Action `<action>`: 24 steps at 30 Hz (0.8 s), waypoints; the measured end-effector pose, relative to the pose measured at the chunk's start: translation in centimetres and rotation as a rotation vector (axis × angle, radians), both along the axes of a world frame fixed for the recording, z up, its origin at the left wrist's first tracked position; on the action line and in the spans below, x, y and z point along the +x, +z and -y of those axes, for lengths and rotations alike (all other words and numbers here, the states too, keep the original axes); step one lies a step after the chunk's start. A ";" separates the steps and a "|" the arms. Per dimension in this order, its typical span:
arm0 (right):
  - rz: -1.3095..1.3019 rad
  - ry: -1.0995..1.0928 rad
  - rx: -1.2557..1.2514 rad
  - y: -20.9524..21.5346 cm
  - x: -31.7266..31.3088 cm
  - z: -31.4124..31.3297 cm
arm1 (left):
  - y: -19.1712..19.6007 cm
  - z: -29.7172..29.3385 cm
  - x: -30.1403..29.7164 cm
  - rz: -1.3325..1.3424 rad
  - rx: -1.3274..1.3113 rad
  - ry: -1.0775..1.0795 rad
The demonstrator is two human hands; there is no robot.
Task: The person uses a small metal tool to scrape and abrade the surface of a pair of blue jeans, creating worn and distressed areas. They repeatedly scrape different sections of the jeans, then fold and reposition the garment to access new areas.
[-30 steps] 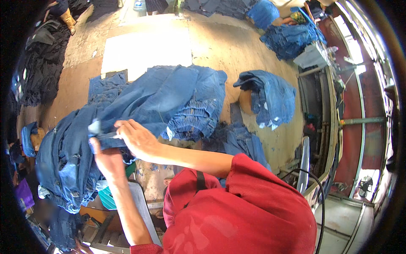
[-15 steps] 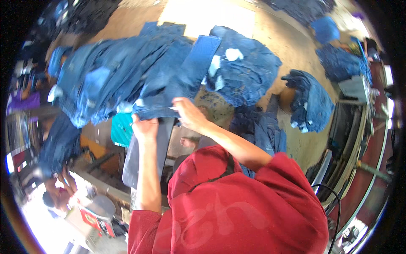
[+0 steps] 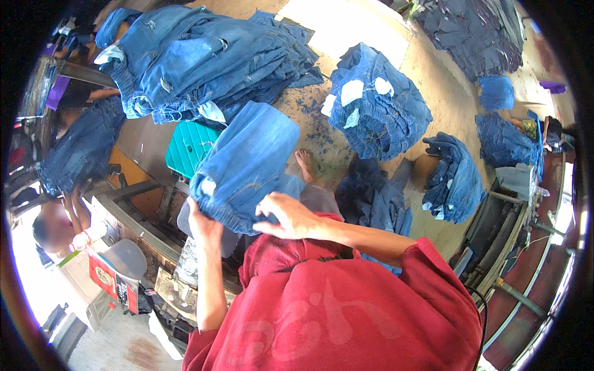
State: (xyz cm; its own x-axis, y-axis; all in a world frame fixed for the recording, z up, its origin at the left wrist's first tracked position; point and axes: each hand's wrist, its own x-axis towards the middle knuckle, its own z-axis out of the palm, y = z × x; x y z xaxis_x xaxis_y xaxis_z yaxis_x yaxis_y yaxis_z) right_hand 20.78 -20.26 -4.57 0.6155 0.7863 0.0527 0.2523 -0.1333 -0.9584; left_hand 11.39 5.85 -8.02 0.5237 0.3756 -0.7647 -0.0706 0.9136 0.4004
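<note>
A pair of blue jeans (image 3: 250,154) with a gathered waistband hangs in front of me, its far end spread away from my body. My left hand (image 3: 206,227) is closed on the left end of the waistband, thumb on top. At the right end, my right hand (image 3: 286,216) bends its fingers over the near edge of the cloth; the exact grip of its fingertips is partly hidden. Beyond lies a big heap of blue jeans (image 3: 204,62), and to its right a smaller jeans pile (image 3: 377,105) with white patches showing.
A teal quilted cushion (image 3: 189,145) sits left of the jeans. Darker denim (image 3: 377,191) lies on the floor at right, near another jeans bundle (image 3: 455,179). A wooden frame (image 3: 142,216) and a co-worker's arm (image 3: 77,213) are at lower left. Dark cut pieces (image 3: 470,37) lie far right.
The jeans have come away from the big heap, drawn back toward my body. Both hands have moved lower in the view with the waistband. My view has shifted.
</note>
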 end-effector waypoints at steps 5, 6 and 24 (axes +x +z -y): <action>-0.368 -0.759 0.079 -3.2 7.4 2.0 | 0.1 -3.2 -7.3 -0.064 0.051 0.081; -0.423 -0.848 -0.024 -4.2 9.6 2.6 | -0.2 -3.4 -8.4 -0.094 0.050 0.112; -0.979 -1.210 0.160 -16.4 37.9 5.6 | 2.2 7.0 7.0 -0.595 1.899 -1.116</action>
